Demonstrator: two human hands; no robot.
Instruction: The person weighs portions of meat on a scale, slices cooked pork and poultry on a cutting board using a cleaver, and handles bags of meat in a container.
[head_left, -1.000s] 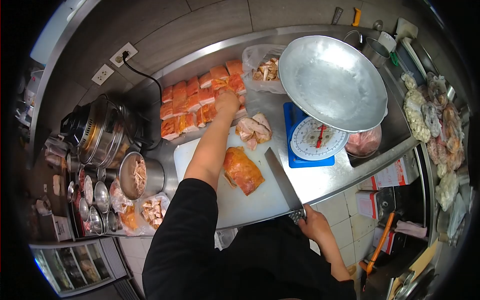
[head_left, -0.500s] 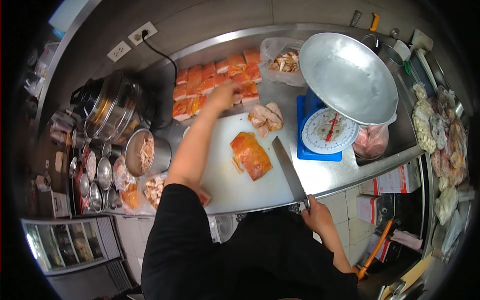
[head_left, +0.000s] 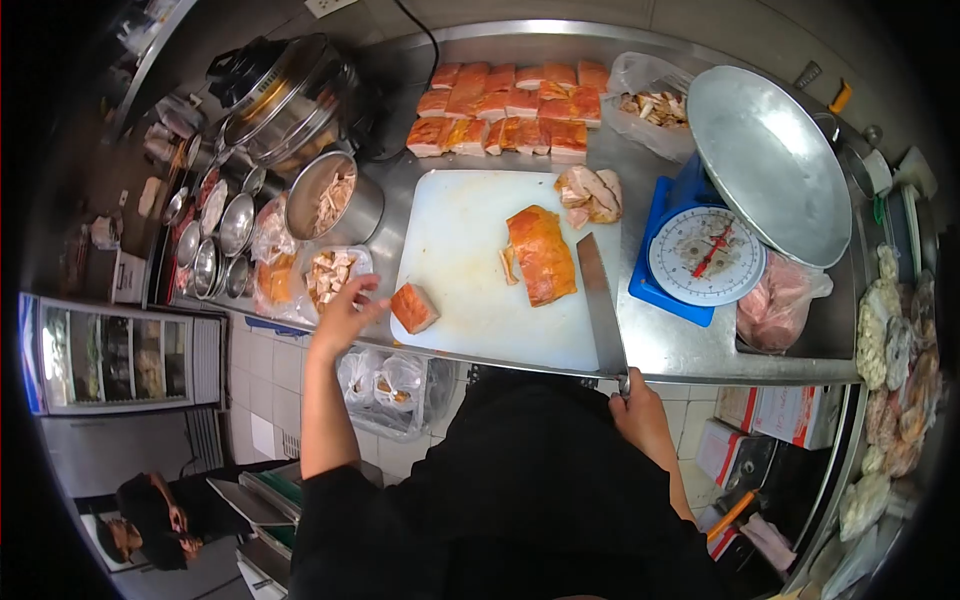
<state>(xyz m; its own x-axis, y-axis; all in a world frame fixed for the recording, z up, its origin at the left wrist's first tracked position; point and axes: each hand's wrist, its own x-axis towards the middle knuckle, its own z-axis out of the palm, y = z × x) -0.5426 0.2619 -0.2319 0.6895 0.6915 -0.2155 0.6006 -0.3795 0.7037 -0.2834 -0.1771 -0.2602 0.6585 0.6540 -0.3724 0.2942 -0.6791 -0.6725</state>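
Note:
My left hand (head_left: 352, 312) is over the front left of the counter, fingers apart and holding nothing. Just right of it a small block of roast pork (head_left: 413, 308) lies on the white cutting board (head_left: 450, 240). In my right hand (head_left: 636, 410) is the handle of a cleaver (head_left: 599, 300), its long blade lying along the board's right edge. A larger piece of browned roast pork (head_left: 541, 256) rests beside the blade. Pale cut meat (head_left: 590, 194) sits at the board's far right corner. Rows of roast pork blocks (head_left: 505, 104) stand behind the board.
A blue dial scale (head_left: 706, 255) with a big metal pan (head_left: 769, 165) stands on the right. To the left are a steel pot (head_left: 335, 195) of shredded meat, a bag of diced meat (head_left: 330, 275) and several metal bowls (head_left: 237, 224). Another person (head_left: 160, 515) is at lower left.
My left hand has come back from the rows of pork to the front left. A pork block now shows at the board's left corner. The view has shifted; my right hand keeps the cleaver.

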